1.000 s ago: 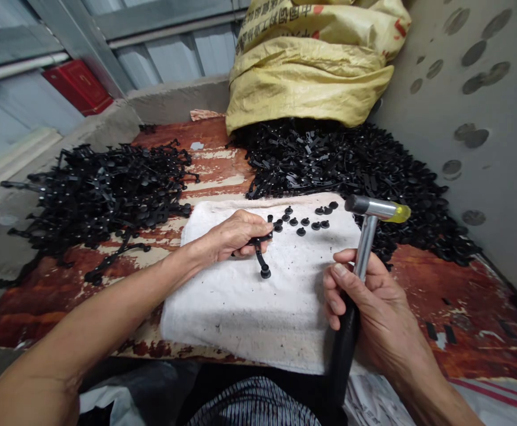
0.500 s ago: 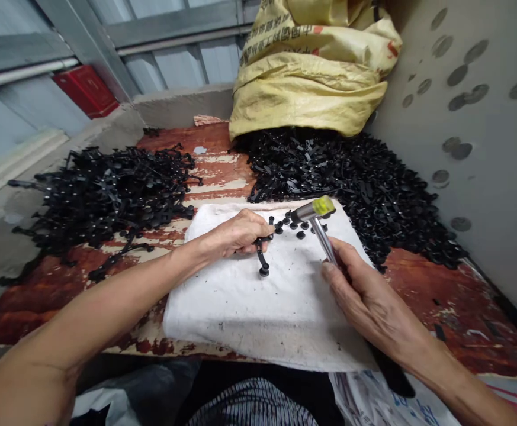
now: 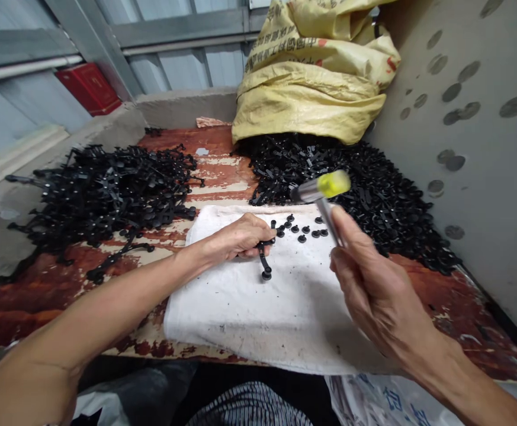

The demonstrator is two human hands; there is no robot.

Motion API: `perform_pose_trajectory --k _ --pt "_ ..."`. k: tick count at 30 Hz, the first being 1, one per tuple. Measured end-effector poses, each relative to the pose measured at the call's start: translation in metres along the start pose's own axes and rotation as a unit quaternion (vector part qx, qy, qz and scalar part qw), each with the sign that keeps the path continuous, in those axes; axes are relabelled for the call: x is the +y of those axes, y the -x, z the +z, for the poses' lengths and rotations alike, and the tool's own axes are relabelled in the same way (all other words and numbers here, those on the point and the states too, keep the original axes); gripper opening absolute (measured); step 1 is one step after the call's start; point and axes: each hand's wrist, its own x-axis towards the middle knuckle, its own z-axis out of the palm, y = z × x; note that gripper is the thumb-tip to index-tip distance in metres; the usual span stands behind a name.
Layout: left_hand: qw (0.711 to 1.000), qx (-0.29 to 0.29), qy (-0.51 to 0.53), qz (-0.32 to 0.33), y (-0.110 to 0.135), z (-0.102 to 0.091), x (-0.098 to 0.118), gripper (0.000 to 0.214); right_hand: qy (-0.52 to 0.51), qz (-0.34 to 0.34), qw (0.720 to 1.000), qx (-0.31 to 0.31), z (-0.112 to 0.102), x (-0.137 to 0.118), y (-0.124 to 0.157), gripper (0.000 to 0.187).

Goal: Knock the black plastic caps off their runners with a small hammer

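My left hand (image 3: 247, 235) grips a black plastic part (image 3: 263, 260) with slim arms and round knobs at their ends. One arm points toward me, its round end resting on the folded white cloth (image 3: 222, 307). My right hand (image 3: 373, 278) is wrapped round the handle of a small hammer (image 3: 314, 191), raised above the cloth. The hammer has a metal head with a yellow face on the right and a dark face on the left; it is slightly blurred. Several small black round pieces (image 3: 302, 238) lie on the cloth between the held part and the hammer.
A tangled heap of black parts (image 3: 120, 189) lies at the left. A larger heap (image 3: 373, 183) spills from a yellow woven sack (image 3: 307, 94) at the back. The board (image 3: 220, 157) has worn red paint. A grey panel (image 3: 475, 148) stands on the right; a red box (image 3: 88, 89) is back left.
My right hand has lifted the hammer up and slightly right, away from the cloth. My left hand holds the black part in nearly the same place.
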Motion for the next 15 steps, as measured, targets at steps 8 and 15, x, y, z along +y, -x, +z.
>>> perform_pose_trajectory --k 8,15 --pt "1.000 -0.009 -0.011 -0.009 -0.0011 -0.0019 -0.0023 0.037 -0.013 0.038 0.998 -0.051 0.0029 0.0016 0.0003 0.060" --pt "0.999 -0.020 -0.028 -0.022 -0.0010 -0.0019 -0.0022 0.039 0.015 0.044 0.996 -0.077 0.0045 0.0047 0.0026 0.058"
